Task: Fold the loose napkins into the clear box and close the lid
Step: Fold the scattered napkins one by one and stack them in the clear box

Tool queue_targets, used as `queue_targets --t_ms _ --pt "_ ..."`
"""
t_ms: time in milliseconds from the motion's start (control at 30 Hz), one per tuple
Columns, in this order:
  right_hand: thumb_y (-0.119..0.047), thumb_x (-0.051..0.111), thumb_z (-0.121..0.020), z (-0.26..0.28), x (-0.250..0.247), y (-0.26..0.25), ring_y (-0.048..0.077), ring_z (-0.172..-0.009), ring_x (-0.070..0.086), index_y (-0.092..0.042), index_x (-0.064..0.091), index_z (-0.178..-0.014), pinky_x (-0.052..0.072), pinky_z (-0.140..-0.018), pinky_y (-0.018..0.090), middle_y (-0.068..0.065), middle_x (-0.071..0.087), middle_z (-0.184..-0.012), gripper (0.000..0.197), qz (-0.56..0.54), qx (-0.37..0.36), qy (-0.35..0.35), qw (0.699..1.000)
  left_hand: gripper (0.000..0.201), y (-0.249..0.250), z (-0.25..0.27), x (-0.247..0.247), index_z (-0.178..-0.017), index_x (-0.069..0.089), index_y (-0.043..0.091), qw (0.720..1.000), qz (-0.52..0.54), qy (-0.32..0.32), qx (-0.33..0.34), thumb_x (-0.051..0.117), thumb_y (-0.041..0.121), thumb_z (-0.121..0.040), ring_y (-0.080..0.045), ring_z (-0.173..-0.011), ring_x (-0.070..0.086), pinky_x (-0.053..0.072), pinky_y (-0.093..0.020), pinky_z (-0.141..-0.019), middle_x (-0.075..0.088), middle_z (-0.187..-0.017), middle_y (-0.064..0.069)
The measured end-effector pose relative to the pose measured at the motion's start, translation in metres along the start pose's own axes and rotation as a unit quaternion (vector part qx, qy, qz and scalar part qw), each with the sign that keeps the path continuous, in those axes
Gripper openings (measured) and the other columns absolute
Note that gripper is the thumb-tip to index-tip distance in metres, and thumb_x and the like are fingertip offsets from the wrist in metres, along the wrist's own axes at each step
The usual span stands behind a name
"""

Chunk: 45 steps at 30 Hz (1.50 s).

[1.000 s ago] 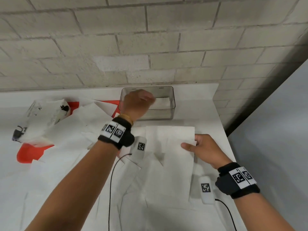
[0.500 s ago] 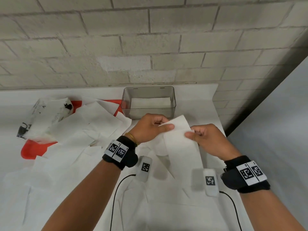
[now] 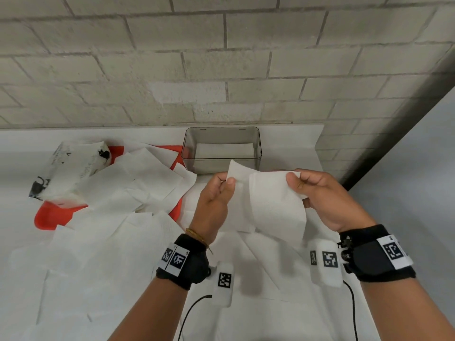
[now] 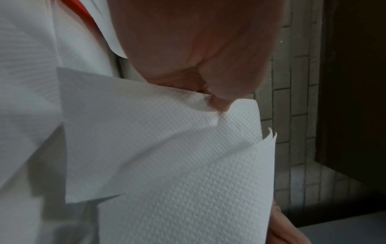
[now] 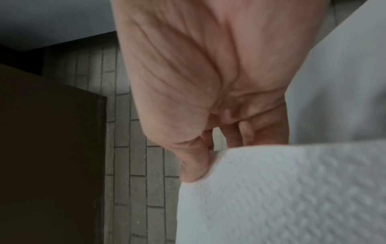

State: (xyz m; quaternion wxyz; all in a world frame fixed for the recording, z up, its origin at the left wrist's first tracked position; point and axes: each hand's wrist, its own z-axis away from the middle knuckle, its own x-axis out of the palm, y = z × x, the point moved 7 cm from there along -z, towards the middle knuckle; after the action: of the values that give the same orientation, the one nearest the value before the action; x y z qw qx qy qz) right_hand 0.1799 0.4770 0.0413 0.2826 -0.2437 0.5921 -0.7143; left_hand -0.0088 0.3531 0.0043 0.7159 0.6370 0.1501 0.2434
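A white embossed napkin (image 3: 273,203) hangs in the air between both hands, bent into a loose fold. My left hand (image 3: 216,193) pinches its left top corner, thumb on the near face. My right hand (image 3: 317,193) pinches the right top edge. The left wrist view shows the napkin (image 4: 167,156) doubled over below the left hand (image 4: 217,102). In the right wrist view the right hand (image 5: 194,166) nips the napkin (image 5: 282,198) at its edge. Behind the hands stands the clear box (image 3: 221,134), open, with a folded napkin (image 3: 224,150) lying flat inside. No lid shows.
Several loose napkins (image 3: 138,183) lie spread over the white table (image 3: 290,143) and over a red sheet (image 3: 53,214). A printed plastic napkin wrapper (image 3: 69,166) lies at the far left. The brick wall rises right behind the box. The table ends just right of my right hand.
My left hand came back from the box and took the napkin's left corner. Both hands lifted the napkin off the table and bent it toward a fold.
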Motion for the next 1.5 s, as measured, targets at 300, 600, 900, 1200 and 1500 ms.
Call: queue_targets --t_ms 300,600,900,1200,1500 --pt "-0.047 0.072 -0.091 -0.010 0.010 0.015 0.029 -0.080 0.065 0.015 0.062 -0.099 0.055 -0.068 0.039 0.018 0.071 -0.090 0.064 0.036 -0.027 0.053 0.998 0.023 -0.013 0.021 0.017 -0.117 0.067 0.020 0.997 0.045 -0.011 -0.064 0.047 0.025 -0.108 -0.036 -0.120 0.064 0.051 -0.053 -0.105 0.074 -0.121 -0.007" --pt "-0.059 0.071 -0.089 -0.008 0.035 0.028 0.034 -0.059 0.056 -0.001 0.063 -0.075 0.052 -0.057 0.048 0.031 0.062 -0.075 0.060 0.122 -0.071 0.133 0.981 0.033 -0.020 0.034 0.007 -0.120 0.068 0.021 0.997 -0.004 -0.039 -0.069 0.056 0.047 -0.103 -0.015 -0.101 0.074 0.061 -0.037 -0.085 0.076 -0.116 0.000" --pt "-0.066 0.070 -0.085 0.007 0.064 0.089 0.010 -0.100 0.066 -0.029 0.064 -0.126 0.053 -0.085 0.028 -0.011 0.068 -0.115 0.056 0.375 0.062 0.004 0.925 0.022 -0.017 0.058 -0.082 -0.121 0.073 0.015 0.994 0.007 0.095 -0.050 0.064 0.022 -0.101 -0.031 -0.109 0.074 0.057 -0.054 -0.100 0.078 -0.115 -0.007" --pt "-0.043 0.091 -0.071 0.027 0.105 0.126 0.022 -0.110 0.063 -0.017 0.052 -0.128 0.052 -0.093 0.034 0.001 0.063 -0.121 0.074 0.532 0.128 -0.058 0.835 0.032 -0.027 0.101 -0.142 -0.134 0.066 0.014 0.986 0.105 0.107 -0.072 0.056 0.022 -0.105 -0.028 -0.122 0.068 0.050 -0.045 -0.106 0.072 -0.130 -0.011" --pt "-0.026 0.086 -0.083 0.021 0.084 0.114 0.013 -0.091 0.068 -0.018 0.076 -0.101 0.051 -0.079 0.020 -0.007 0.070 -0.090 0.021 0.327 0.120 0.018 0.937 0.041 -0.067 0.126 -0.113 -0.135 0.066 0.004 0.951 0.250 0.070 -0.166 0.057 0.027 -0.102 -0.025 -0.114 0.071 0.056 -0.042 -0.103 0.071 -0.128 -0.015"
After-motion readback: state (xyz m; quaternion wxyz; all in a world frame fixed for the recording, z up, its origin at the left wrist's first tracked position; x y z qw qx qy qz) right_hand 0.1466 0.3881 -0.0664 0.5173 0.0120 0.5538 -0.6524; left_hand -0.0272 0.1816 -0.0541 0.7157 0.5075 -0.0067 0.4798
